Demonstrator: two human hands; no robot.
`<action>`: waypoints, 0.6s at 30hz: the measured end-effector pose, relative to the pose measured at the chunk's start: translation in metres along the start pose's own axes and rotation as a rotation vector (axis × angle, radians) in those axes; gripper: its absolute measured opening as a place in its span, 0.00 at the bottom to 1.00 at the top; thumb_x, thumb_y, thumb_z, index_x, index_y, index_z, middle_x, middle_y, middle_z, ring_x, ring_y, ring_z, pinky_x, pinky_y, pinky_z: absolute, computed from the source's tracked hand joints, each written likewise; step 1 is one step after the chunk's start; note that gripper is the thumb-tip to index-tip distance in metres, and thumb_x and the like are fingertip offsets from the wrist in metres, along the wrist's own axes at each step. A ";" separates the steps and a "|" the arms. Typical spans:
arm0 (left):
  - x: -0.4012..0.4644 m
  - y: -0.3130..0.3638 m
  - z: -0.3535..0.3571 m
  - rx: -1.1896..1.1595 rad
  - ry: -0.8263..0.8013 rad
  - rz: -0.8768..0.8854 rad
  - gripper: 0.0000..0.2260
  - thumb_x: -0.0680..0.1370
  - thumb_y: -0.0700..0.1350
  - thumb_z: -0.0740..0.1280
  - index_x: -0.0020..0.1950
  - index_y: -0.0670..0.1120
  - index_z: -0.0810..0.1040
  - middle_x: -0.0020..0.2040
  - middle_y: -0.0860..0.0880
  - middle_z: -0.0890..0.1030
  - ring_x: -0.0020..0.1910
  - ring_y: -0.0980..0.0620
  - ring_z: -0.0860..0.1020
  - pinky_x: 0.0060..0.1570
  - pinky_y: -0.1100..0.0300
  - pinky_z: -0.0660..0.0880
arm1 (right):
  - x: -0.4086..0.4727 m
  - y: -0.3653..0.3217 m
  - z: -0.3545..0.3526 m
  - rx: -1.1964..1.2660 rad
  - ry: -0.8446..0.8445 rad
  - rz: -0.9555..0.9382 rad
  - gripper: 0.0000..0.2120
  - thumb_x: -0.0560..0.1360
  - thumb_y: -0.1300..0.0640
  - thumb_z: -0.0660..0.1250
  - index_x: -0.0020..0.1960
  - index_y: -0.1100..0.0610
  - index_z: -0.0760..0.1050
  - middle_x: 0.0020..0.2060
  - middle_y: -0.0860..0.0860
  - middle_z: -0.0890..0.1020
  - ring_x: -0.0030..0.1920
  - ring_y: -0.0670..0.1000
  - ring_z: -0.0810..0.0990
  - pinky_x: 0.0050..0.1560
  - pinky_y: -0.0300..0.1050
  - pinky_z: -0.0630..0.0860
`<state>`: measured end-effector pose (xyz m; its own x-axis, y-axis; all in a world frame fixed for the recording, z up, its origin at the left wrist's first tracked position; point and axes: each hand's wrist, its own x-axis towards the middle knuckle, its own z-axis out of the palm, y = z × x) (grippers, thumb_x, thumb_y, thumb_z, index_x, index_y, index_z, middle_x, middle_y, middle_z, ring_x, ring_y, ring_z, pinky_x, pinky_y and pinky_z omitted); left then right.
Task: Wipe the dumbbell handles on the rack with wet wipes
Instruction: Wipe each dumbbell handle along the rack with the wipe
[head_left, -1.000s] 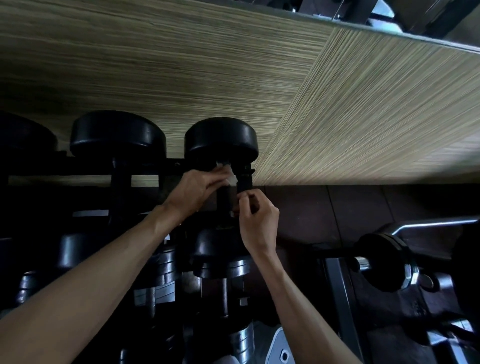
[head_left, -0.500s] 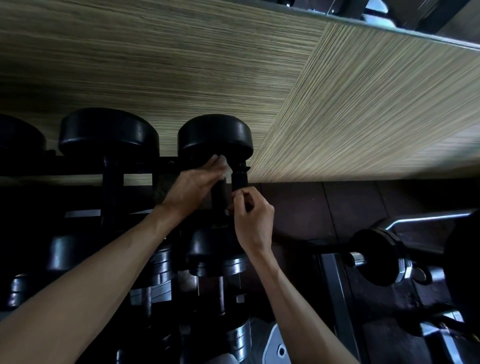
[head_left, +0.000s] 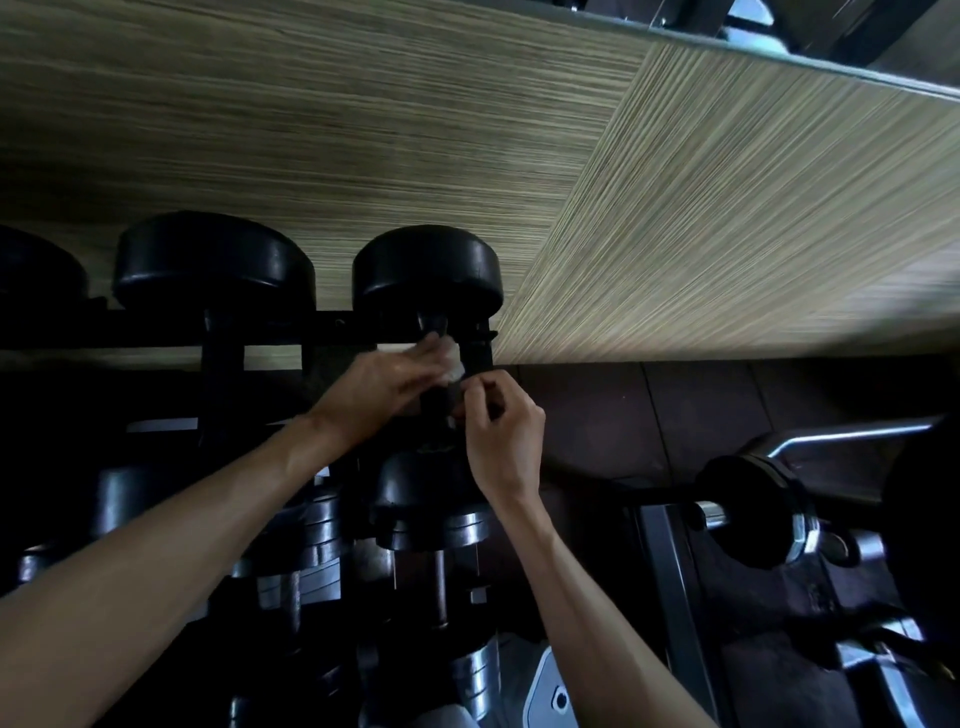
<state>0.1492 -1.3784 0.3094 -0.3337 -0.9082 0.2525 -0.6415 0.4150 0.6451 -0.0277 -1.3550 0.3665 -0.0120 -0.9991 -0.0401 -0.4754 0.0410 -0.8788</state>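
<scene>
A black dumbbell lies on the top rail of the dark rack, the rightmost of the row. Its dark handle runs toward me, mostly covered by my hands. A white wet wipe is wrapped on the handle near the far head. My left hand pinches the wipe from the left. My right hand grips the wipe's lower end on the right side of the handle, fingers curled.
Another black dumbbell sits to the left on the same rail. Chrome-ended dumbbells fill the lower tier. A weighted bar lies at the right on dark floor mats. A striped wood wall rises behind the rack.
Both hands stayed on the same handle. The left hand shifted slightly up toward the far head, and more of the white wipe shows between the hands.
</scene>
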 end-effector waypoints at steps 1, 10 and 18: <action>-0.010 0.003 0.000 0.013 -0.033 0.034 0.17 0.81 0.53 0.62 0.69 0.52 0.75 0.70 0.52 0.74 0.71 0.55 0.70 0.69 0.52 0.71 | 0.000 0.000 0.000 -0.005 0.003 -0.004 0.09 0.81 0.59 0.64 0.44 0.55 0.80 0.32 0.49 0.82 0.31 0.50 0.80 0.35 0.51 0.78; 0.016 -0.016 -0.026 0.301 -0.076 0.157 0.18 0.77 0.44 0.64 0.66 0.48 0.80 0.67 0.49 0.78 0.67 0.48 0.74 0.58 0.57 0.74 | 0.000 -0.001 -0.001 0.016 0.010 0.022 0.09 0.81 0.59 0.64 0.44 0.55 0.81 0.30 0.49 0.82 0.30 0.49 0.80 0.34 0.44 0.78; -0.024 0.001 -0.015 0.174 -0.200 0.231 0.18 0.80 0.49 0.61 0.69 0.48 0.77 0.70 0.51 0.75 0.70 0.53 0.72 0.56 0.51 0.81 | 0.000 0.002 0.004 -0.013 0.068 0.052 0.09 0.80 0.58 0.65 0.42 0.54 0.80 0.31 0.48 0.81 0.30 0.49 0.79 0.34 0.48 0.78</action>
<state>0.1673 -1.3568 0.3144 -0.6018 -0.7677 0.2202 -0.6351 0.6272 0.4508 -0.0257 -1.3553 0.3629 -0.0962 -0.9940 -0.0525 -0.4840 0.0928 -0.8701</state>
